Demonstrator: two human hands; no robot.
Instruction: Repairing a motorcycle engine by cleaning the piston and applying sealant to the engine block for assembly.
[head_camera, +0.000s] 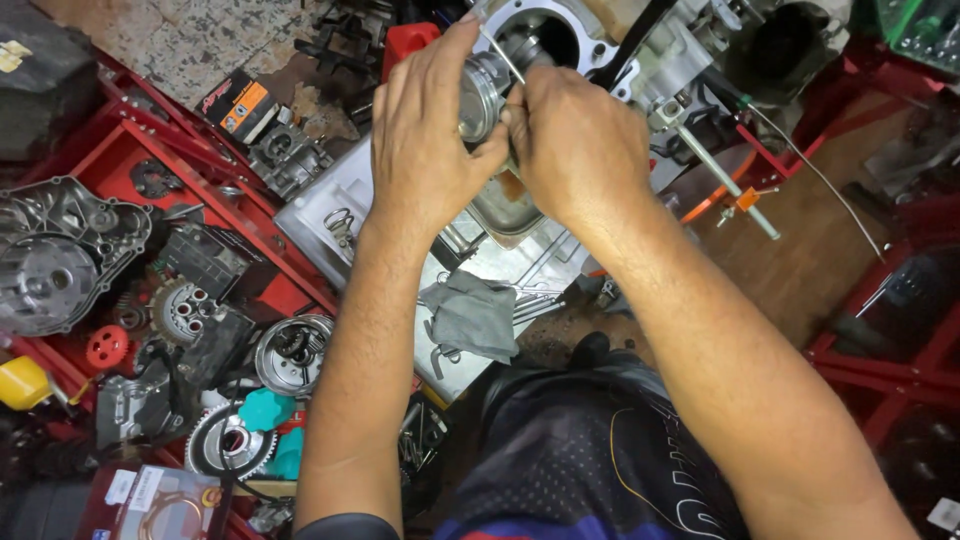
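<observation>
My left hand (425, 130) grips a round silver piston (482, 95) from the left side, just in front of the open bore of an engine cylinder block (560, 35). My right hand (575, 135) is closed on the piston's right side and pinches a thin metal rod (500, 55) that slants up over the piston top. Both hands touch each other at the fingertips. The lower part of the piston is hidden behind my fingers.
A metal tray (330, 215) below my arms holds a grey rag (470, 315) and small tools. Red racks (130, 150) at left hold an engine cover (60, 250), clutch parts (290, 355) and gears. A long bolt (725, 185) and a cable jut from the engine at right.
</observation>
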